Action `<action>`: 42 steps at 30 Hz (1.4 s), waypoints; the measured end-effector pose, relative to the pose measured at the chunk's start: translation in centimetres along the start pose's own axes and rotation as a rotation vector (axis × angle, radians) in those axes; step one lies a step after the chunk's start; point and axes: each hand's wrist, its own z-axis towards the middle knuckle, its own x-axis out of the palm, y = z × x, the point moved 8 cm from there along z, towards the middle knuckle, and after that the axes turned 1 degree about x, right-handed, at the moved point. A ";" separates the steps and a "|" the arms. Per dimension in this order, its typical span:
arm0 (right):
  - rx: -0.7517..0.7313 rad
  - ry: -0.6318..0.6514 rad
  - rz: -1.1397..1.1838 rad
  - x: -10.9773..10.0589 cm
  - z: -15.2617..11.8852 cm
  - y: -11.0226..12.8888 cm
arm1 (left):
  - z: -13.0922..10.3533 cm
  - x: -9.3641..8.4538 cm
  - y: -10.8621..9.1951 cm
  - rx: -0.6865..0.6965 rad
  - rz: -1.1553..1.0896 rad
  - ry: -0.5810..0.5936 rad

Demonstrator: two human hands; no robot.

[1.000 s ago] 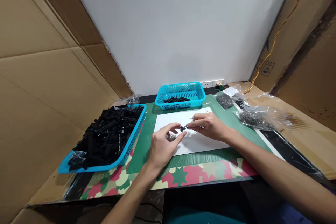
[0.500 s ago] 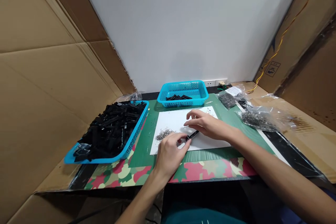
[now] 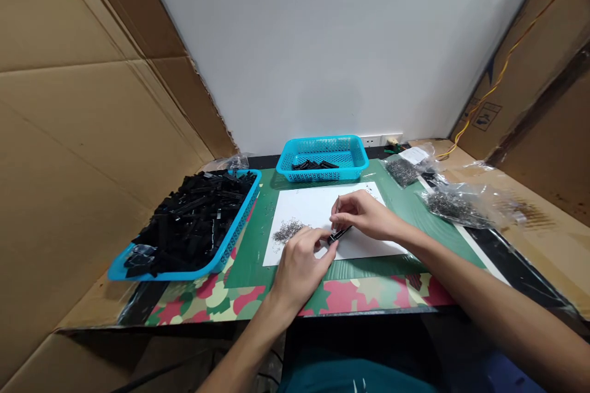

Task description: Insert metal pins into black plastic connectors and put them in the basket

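My left hand [image 3: 302, 261] is closed, pinching the near-left end of a narrow black plastic strip [image 3: 340, 234] between thumb and fingertips, low over a white sheet [image 3: 304, 199]. Just above that strip, my right hand [image 3: 364, 212] is closed on a thin metal tool [image 3: 338, 201], held nearly upright with its lower end close to the strip. Whether the tool touches the strip I cannot tell. Beside my left fingers lies a loose heap of tiny metal wire pieces [image 3: 286, 231], partly hidden by that hand.
A blue basket [image 3: 237, 236] heaped with black strips stands at the left. Another blue basket [image 3: 322, 175] with several black strips sits at the back. Clear bags of small metal parts [image 3: 452, 206] lie at the right, near a cardboard wall [image 3: 544, 110].
The thin tool has swung from lying nearly level to standing nearly upright in my right hand, which has come down closer to the strip. My left hand keeps its pinch.
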 end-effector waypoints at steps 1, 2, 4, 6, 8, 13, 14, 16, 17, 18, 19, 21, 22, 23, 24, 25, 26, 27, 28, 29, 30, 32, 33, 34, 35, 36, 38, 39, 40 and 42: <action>0.000 0.004 -0.009 0.0 0.0 -0.1 | 0.0 0.0 0.0 0.005 -0.001 -0.002; -0.003 0.002 -0.026 0.0 0.0 -0.2 | -0.1 0.0 0.0 0.011 -0.003 -0.004; -0.011 -0.006 -0.078 -0.1 0.1 -0.2 | -0.1 0.1 -0.1 0.023 -0.010 -0.007; -0.016 -0.012 -0.127 -0.1 0.0 -0.1 | -0.1 0.1 -0.1 0.030 -0.017 -0.011; -0.031 -0.020 -0.177 0.0 0.0 0.2 | -0.1 0.1 -0.1 0.032 -0.021 -0.017; -0.098 -0.047 -0.379 0.1 -0.3 1.5 | -0.2 0.1 -0.4 0.050 -0.033 -0.020; -0.105 -0.048 -0.405 0.2 -0.3 1.6 | -0.2 0.1 -0.4 0.051 -0.037 -0.019; -0.116 -0.051 -0.438 0.3 -0.4 1.7 | -0.3 0.1 -0.5 0.052 -0.039 -0.012; -0.119 -0.055 -0.450 0.3 -0.4 1.7 | -0.3 0.1 -0.6 0.053 -0.038 -0.006; -0.121 -0.060 -0.462 0.3 -0.3 1.6 | -0.3 0.1 -0.6 0.054 -0.035 0.001; -0.123 -0.063 -0.476 0.4 -0.4 1.6 | -0.3 0.2 -0.7 0.056 -0.030 0.008; -0.132 -0.064 -0.514 0.5 -0.4 1.7 | -0.3 0.2 -0.8 0.063 -0.019 0.022; -0.140 -0.061 -0.535 0.7 -0.4 1.9 | -0.3 0.2 -0.9 0.068 -0.015 0.027; -0.149 -0.057 -0.557 0.8 -0.5 2.0 | -0.3 0.3 -0.9 0.074 -0.013 0.031; -0.157 -0.050 -0.578 1.0 -0.5 2.1 | -0.3 0.3 -1.0 0.081 -0.012 0.034; -0.164 -0.046 -0.598 1.1 -0.6 2.3 | -0.3 0.3 -1.0 0.085 -0.010 0.035; -0.167 -0.045 -0.616 1.1 -0.6 2.4 | -0.3 0.3 -1.0 0.087 -0.008 0.036; -0.169 -0.047 -0.631 1.2 -0.7 2.4 | -0.3 0.4 -1.0 0.088 -0.004 0.036; -0.171 -0.053 -0.639 1.2 -0.7 2.4 | -0.4 0.4 -1.0 0.088 0.002 0.039; -0.172 -0.061 -0.638 1.1 -0.8 2.3 | -0.4 0.4 -1.0 0.090 0.007 0.040; -0.175 -0.067 -0.625 1.1 -0.8 2.2 | -0.4 0.5 -1.0 0.092 0.012 0.042; -0.179 -0.074 -0.584 1.0 -0.8 1.9 | -0.4 0.5 -1.0 0.097 0.016 0.043; -0.179 -0.078 -0.567 1.0 -0.8 1.6 | -0.3 0.5 -1.0 0.097 0.013 0.042; -0.179 -0.086 -0.555 1.0 -0.9 1.4 | -0.3 0.5 -1.0 0.094 0.010 0.040; -0.178 -0.098 -0.546 1.0 -0.9 1.2 | -0.2 0.5 -0.9 0.087 0.006 0.039; -0.178 -0.116 -0.535 1.0 -0.9 1.1 | -0.1 0.4 -0.8 0.075 0.000 0.039; -0.185 -0.154 -0.491 0.9 -1.0 1.0 | 0.0 0.3 -0.5 0.032 -0.021 0.034; -0.196 -0.175 -0.448 0.7 -1.0 1.1 | 0.1 0.1 -0.3 0.006 -0.038 0.024; -0.210 -0.201 -0.394 0.4 -1.1 1.2 | 0.2 -0.1 -0.1 -0.018 -0.056 0.006; -0.252 -0.295 -0.298 -0.7 -1.3 1.7 | 0.2 -0.8 0.2 -0.048 -0.087 -0.052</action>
